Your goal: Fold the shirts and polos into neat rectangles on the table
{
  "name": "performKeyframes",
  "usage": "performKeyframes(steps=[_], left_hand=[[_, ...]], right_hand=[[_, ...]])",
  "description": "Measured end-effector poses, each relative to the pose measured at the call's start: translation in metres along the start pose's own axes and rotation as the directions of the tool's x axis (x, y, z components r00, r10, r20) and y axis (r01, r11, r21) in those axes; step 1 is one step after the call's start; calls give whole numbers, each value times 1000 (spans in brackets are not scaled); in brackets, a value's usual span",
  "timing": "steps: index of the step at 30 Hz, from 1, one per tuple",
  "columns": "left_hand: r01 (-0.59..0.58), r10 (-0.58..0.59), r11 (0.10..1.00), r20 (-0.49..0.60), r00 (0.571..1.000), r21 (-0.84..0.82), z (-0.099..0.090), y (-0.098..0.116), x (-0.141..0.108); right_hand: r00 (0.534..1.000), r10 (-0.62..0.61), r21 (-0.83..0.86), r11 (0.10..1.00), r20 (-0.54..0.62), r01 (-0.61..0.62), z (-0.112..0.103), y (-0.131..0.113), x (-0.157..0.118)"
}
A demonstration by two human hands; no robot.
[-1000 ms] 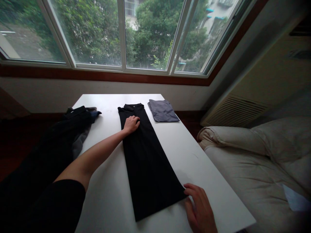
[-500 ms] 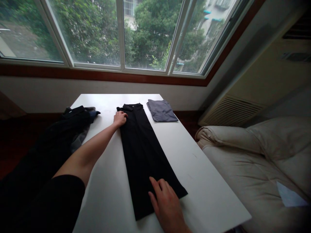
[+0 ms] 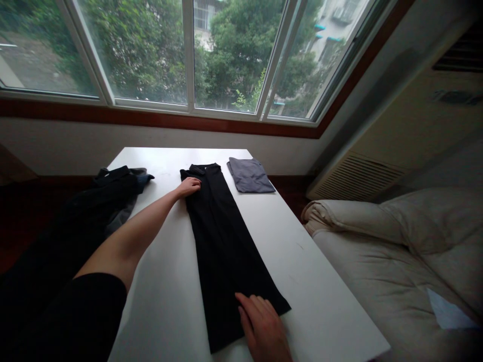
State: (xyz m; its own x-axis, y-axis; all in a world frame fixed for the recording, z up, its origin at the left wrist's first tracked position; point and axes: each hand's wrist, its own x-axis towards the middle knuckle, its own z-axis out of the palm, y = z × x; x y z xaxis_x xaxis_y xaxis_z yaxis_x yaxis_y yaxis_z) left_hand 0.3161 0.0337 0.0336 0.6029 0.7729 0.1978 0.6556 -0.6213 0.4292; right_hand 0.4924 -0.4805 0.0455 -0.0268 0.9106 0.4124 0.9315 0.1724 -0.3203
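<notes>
Black trousers point(image 3: 226, 236) lie lengthwise on the white table point(image 3: 320, 301), the waistband at the far end and the hems near me. My left hand point(image 3: 189, 186) rests on their upper left part, below the waistband, fingers spread over the cloth and holding nothing. Over the lower right, by the hem, my right hand point(image 3: 263, 324) lies with its fingers stretched out and thumb apart, touching the fabric. A folded grey garment point(image 3: 251, 175) sits to the right of the waistband, near the table's right edge.
A heap of dark clothes point(image 3: 116, 183) hangs over the table's left edge. To the right stands a cream sofa point(image 3: 377, 261) with a white sheet point(image 3: 449, 309) on it. Beyond the table are a wall and a window point(image 3: 226, 60); a vented unit point(image 3: 354, 176) stands at the right.
My left hand has slid slightly right on the trousers, its fingers flatter. My right hand has moved a little nearer to me along the hem. The view has shifted slightly.
</notes>
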Motion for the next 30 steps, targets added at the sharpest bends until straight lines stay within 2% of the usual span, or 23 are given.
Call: performKeyframes(steps=[3, 5, 10, 18, 21, 23, 26, 28, 30], left_hand=[[-98, 99, 995, 98, 990, -13, -7, -5, -1], [-139, 137, 990, 124, 983, 6, -10, -9, -3], [-174, 171, 984, 87, 981, 28, -14, -8, -4], [-58, 57, 989, 10, 998, 134, 1, 24, 0], [-63, 71, 989, -53, 996, 138, 13, 43, -4], [-34, 52, 988, -118, 992, 148, 22, 55, -11], [75, -40, 989, -263, 964, 127, 32, 62, -21], [131, -97, 988, -332, 938, 83, 34, 56, -24], [170, -140, 984, -352, 926, 55, 31, 44, -23]], right_hand=[[1000, 19, -11, 1000, -8, -19, 1, 1, -2], [999, 23, -19, 1000, -22, -23, 2, 1, -3], [999, 15, 11, 1000, -30, -15, 7, 5, -7], [998, 57, -21, 998, -11, -57, -1, 7, -4], [999, -8, -17, 1000, -45, 7, -7, 3, 2], [997, -79, -16, 997, 10, 79, -9, -1, 8], [970, -159, 13, 987, 185, 160, -13, -6, 19], [939, -189, 49, 982, 287, 182, -17, -7, 27], [915, -206, 82, 978, 347, 189, -21, -6, 36]])
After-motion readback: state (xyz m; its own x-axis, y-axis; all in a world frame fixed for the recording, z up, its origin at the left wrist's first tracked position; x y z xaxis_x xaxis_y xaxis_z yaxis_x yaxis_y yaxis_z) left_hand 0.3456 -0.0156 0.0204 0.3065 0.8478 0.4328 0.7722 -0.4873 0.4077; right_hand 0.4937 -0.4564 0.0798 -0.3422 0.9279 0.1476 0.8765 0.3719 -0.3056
